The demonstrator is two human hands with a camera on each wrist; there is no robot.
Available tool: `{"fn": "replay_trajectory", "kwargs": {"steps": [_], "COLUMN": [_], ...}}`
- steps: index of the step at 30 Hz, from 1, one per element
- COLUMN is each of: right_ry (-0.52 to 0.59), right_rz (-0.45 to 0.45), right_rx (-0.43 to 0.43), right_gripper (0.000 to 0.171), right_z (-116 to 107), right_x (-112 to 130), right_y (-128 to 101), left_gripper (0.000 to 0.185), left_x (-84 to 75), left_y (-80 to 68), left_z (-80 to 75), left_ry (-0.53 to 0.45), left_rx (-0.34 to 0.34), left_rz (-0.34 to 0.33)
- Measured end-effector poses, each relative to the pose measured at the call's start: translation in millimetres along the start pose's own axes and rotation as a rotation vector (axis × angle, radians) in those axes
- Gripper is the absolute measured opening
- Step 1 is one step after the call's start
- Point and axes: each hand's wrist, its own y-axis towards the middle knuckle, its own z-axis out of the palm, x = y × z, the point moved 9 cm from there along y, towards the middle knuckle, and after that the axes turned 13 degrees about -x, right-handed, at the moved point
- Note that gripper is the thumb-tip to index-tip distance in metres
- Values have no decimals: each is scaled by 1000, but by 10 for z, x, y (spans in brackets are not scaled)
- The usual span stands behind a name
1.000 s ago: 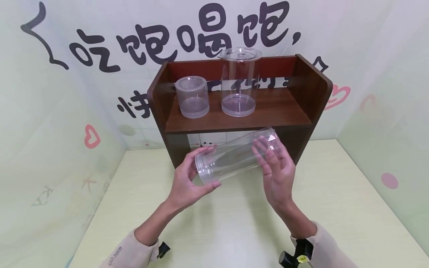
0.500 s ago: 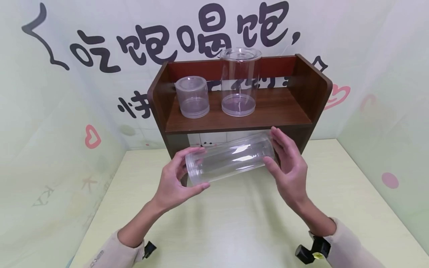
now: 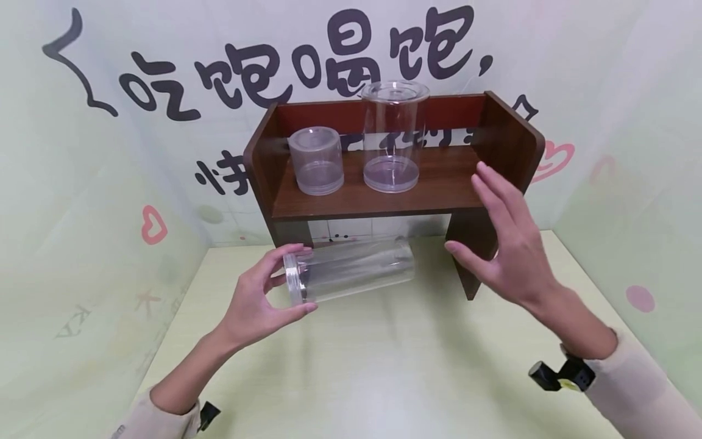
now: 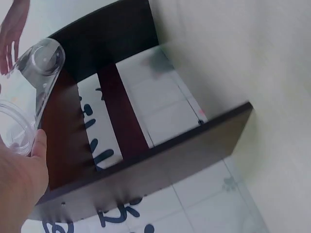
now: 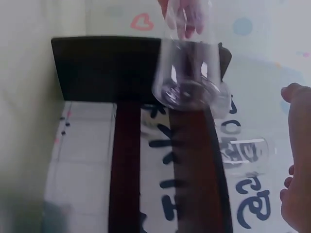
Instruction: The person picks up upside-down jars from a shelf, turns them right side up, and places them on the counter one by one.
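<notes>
My left hand (image 3: 258,299) grips a tall clear plastic jar (image 3: 356,271) round its ridged end, thumb below and fingers above. The jar lies almost level in the air over the table, its other end pointing right. In the left wrist view the jar (image 4: 29,92) shows at the left edge beside the thumb. My right hand (image 3: 512,244) is off the jar, with fingers extended and thumb spread, in front of the shelf's right side. Part of it shows at the right edge of the right wrist view, where the jar (image 5: 187,73) hangs near the top.
A dark brown wooden shelf (image 3: 384,204) stands at the back of the pale table (image 3: 362,372). On its board are a short clear jar (image 3: 316,161) at left and a large wide clear jar (image 3: 392,140) near the middle. Printed cloth walls (image 3: 109,183) surround the table.
The right hand has let go of the jar's right end and moved away to the right, fingers straightening. The left hand has carried the jar left and slightly lower.
</notes>
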Motion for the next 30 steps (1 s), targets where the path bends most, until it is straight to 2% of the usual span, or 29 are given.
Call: {"fn": "replay_trajectory", "kwargs": {"steps": [7, 16, 24, 30], "right_ry": [-103, -228, -274, -336], "right_rz": [-116, -170, -103, 69], "right_rx": [11, 99, 160, 317], "right_gripper": [94, 101, 111, 101], "right_z": [-172, -281, -317, -261], "right_x": [-82, -265, -538, -820], "right_y": [285, 584, 748, 824], "left_gripper": [89, 83, 82, 78], "left_x": [44, 144, 231, 258], "left_y": [17, -31, -42, -34], "left_z": [-99, -221, -312, -386], "left_ry": [129, 297, 390, 504], "left_rx": [55, 160, 244, 286], "left_rz": [9, -13, -26, -1]}}
